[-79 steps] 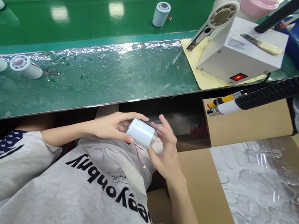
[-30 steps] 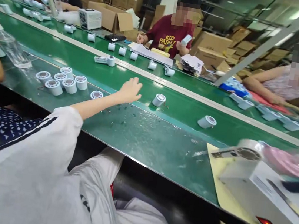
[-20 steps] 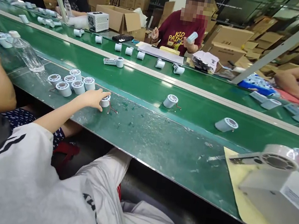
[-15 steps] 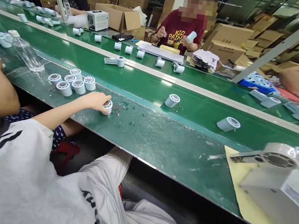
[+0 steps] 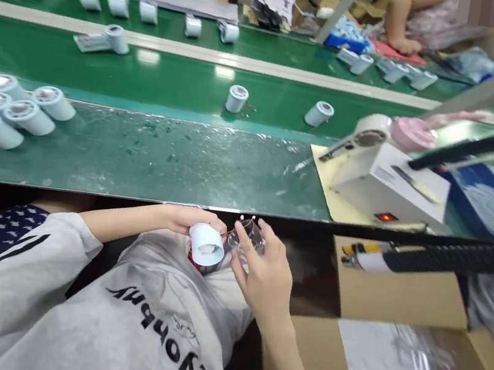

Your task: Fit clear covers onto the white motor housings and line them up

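Note:
Above my lap, my left hand (image 5: pixel 190 218) is wrapped round a light blue cylindrical fan housing (image 5: pixel 205 242). The housing is tilted, with its hollow end facing me. Thin red and black wires run from behind it towards the right. Just beside it, my right hand (image 5: pixel 268 268) grips a clear round plastic cover (image 5: pixel 244 241) between thumb and fingers. A small gap appears to lie between housing and cover, with the wire ends near the cover's upper rim.
Several similar housings (image 5: pixel 29 115) stand at the left of the green bench (image 5: pixel 185 163); two more are on the belt (image 5: pixel 169 84). A white box machine (image 5: pixel 391 179) sits at right. Below it are a hanging black hose (image 5: pixel 458 260) and a carton (image 5: pixel 314 356) of clear parts. Co-workers sit opposite.
My left hand has picked the housing up from the bench and brought it to my lap. My right hand has come into view with the clear cover. The view has turned right and down.

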The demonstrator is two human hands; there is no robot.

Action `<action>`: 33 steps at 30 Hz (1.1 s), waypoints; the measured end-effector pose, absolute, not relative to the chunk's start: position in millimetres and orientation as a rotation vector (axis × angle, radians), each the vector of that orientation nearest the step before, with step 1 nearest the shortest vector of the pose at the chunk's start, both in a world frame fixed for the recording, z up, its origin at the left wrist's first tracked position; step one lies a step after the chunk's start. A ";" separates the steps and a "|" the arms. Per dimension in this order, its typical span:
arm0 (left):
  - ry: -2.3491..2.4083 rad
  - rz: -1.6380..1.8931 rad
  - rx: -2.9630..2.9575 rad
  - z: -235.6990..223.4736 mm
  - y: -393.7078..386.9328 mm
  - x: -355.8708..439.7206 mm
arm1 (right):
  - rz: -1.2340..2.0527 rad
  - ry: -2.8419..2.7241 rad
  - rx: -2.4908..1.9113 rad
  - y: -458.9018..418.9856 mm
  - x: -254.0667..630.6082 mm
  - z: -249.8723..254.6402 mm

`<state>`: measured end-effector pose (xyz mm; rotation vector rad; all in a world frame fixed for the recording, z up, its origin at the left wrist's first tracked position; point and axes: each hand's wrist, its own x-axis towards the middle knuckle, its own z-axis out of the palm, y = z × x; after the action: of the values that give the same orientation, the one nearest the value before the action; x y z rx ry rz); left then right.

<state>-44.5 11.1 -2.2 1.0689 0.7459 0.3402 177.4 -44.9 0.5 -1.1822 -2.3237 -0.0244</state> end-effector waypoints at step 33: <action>0.658 0.526 1.305 -13.8 -10.4 -34.8 | 0.866 -1.859 -1.091 -72.5 205.4 -14.3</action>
<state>-34.8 -10.4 -13.8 1.3053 0.6582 0.5263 205.4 -72.5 -14.3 -1.0909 -1.8595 0.8659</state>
